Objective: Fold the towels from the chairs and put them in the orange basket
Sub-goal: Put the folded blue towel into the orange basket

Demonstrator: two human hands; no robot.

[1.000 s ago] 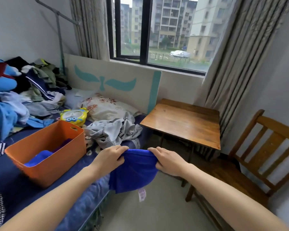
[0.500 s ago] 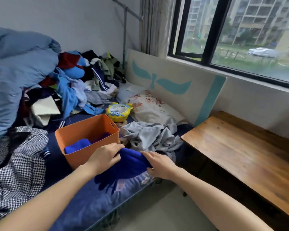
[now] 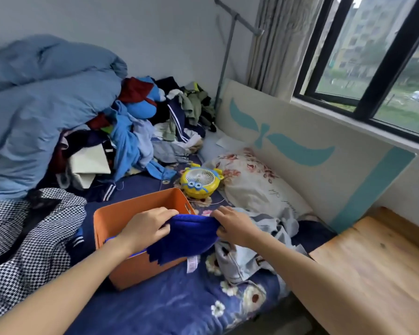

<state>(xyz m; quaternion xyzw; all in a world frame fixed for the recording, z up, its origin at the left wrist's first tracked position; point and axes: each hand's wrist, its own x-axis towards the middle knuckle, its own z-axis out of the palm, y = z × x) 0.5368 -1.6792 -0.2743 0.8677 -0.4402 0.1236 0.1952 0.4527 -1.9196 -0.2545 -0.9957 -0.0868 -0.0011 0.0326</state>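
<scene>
Overhead, head view: left hand (image 3: 145, 229) and right hand (image 3: 235, 226) each grip top edge of folded blue towel (image 3: 188, 238), fingers curled round cloth. Towel hangs over near right corner of orange basket (image 3: 140, 206) on bed (image 3: 174, 301). White tag (image 3: 192, 263) dangles below. Yellow fan (image 3: 200, 181) behind basket; wooden table (image 3: 377, 272) at right.

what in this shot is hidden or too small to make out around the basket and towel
Head view: the inside of the orange basket is mostly covered by the left hand and the blue towel; contents unclear.
Head view: the right hand hides the towel's corner.
Head view: print on the towel's label is too small to read.
Head view: the wooden table is cut off by the right edge.
</scene>
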